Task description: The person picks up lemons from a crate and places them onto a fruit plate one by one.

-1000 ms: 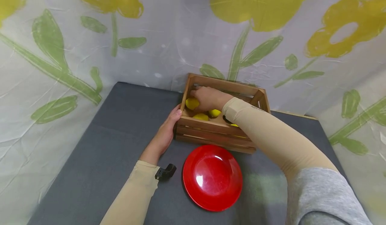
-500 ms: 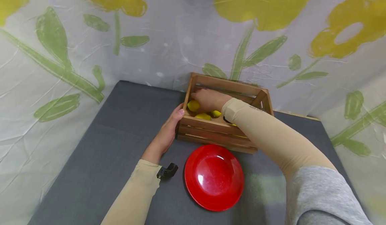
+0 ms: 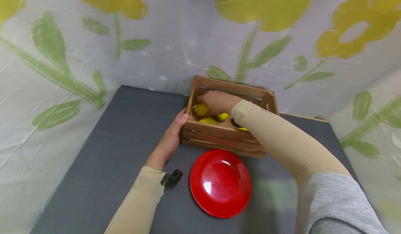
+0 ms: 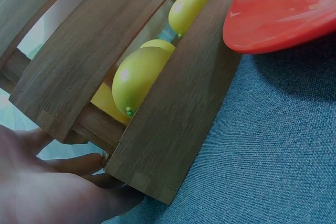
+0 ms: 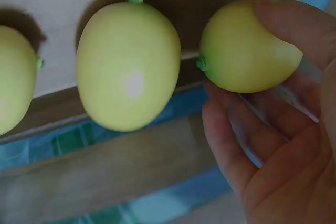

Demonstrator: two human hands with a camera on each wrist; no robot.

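In the head view, my left hand (image 3: pixel 169 140) holds the left end of a slatted wooden crate (image 3: pixel 223 133), thumb at the front corner of the rim. The left wrist view shows its fingers (image 4: pixel 79 164) against the crate's end. My right hand (image 3: pixel 217 101) reaches down inside the crate, towards its left end. Its thumb and fingers hold a yellow lemon (image 5: pixel 247 51), thumb above and fingers beneath, in the right wrist view. Beside that lemon lies another lemon (image 5: pixel 128 69) with a green stem end. More lemons show inside, partly hidden by my right arm.
A round red plate (image 3: pixel 220 183) stands on the dark grey tabletop (image 3: pixel 125 133), just in front of the crate. Behind the crate hangs a white cloth (image 3: pixel 175 46) printed with yellow flowers. A black wrist mount (image 3: pixel 171 177) juts from my left sleeve.
The head view shifts slightly. My right hand stays in the crate's left part, with the lemon barely moving. Left hand, crate and plate keep their places.
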